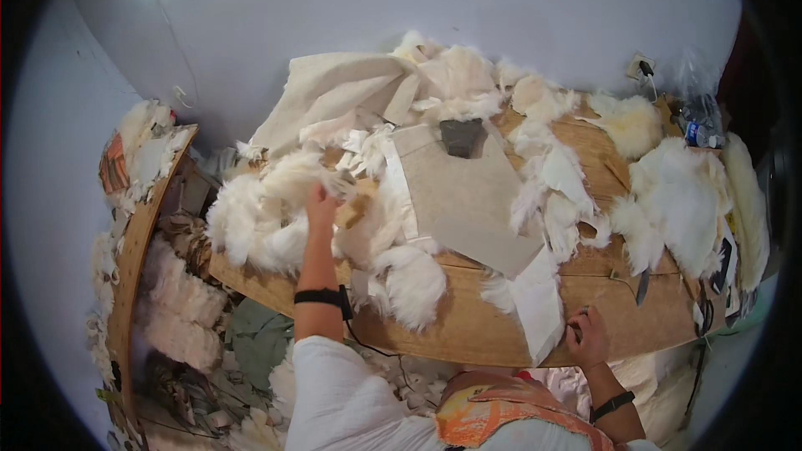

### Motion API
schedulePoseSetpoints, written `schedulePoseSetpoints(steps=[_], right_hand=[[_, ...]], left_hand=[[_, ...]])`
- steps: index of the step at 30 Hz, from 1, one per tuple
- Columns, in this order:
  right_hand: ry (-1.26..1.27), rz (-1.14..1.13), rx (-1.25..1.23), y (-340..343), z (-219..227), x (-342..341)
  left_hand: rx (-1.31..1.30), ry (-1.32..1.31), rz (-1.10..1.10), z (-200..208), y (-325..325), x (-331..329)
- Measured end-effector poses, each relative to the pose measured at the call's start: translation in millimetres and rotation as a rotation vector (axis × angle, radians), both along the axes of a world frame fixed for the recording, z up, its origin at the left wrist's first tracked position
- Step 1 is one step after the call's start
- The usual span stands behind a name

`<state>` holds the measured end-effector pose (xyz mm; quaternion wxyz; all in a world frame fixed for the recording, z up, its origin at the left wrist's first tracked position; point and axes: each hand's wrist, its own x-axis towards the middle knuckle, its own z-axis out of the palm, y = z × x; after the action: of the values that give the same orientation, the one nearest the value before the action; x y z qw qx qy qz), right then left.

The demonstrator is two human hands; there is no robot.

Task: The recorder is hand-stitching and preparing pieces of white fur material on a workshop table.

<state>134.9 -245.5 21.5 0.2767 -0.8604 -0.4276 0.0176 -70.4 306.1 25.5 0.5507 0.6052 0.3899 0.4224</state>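
My left arm reaches far over the wooden table. Its hand (321,205) is closed on the edge of a piece of white fur (267,209) in the fluffy heap on the left, the fingertips partly lost in the tufts. My right hand (588,337) is curled at the table's front edge, with a small dark tip showing between thumb and fingers; what it belongs to I cannot make out. Left of this hand, a white strip of hide (540,307) hangs toward the edge. A large beige hide panel (459,205) lies mid-table, a dark grey piece (460,138) on top.
Fur pieces (677,200) and a dark blade-like tool (642,287) lie on the right, a bottle (695,134) behind. A pale hide (334,96) is heaped against the wall. On the left stands a wooden board (138,276) beside fur bundles (180,309). A cable (368,347) trails below my left wrist.
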Motion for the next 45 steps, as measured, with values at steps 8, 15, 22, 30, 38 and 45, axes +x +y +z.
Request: schedulePoseSetpoints(steps=[8,15,22,30,38,45], right_hand=[[-0.01,-0.01,-0.028,-6,0,1],[-0.098,-0.019,-0.031,0,-12,-1],[-0.102,0.004,-0.013,3,-15,-2],[-0.119,0.035,-0.018,-7,-6,2],[0.168,-0.067,0.271,12,15,-1],[-0.041,0.49,0.444,33,69,21]], left_hand=[[-0.049,0.262,-0.691,100,-45,-68],[0.719,0.641,-0.054,-15,43,50],[0.327,0.492,0.028,1,67,48],[-0.284,-0.429,-0.437,50,-37,13],[-0.577,-0.501,-0.736,71,-250,52],[-0.82,-0.507,-0.576,48,-405,81]])
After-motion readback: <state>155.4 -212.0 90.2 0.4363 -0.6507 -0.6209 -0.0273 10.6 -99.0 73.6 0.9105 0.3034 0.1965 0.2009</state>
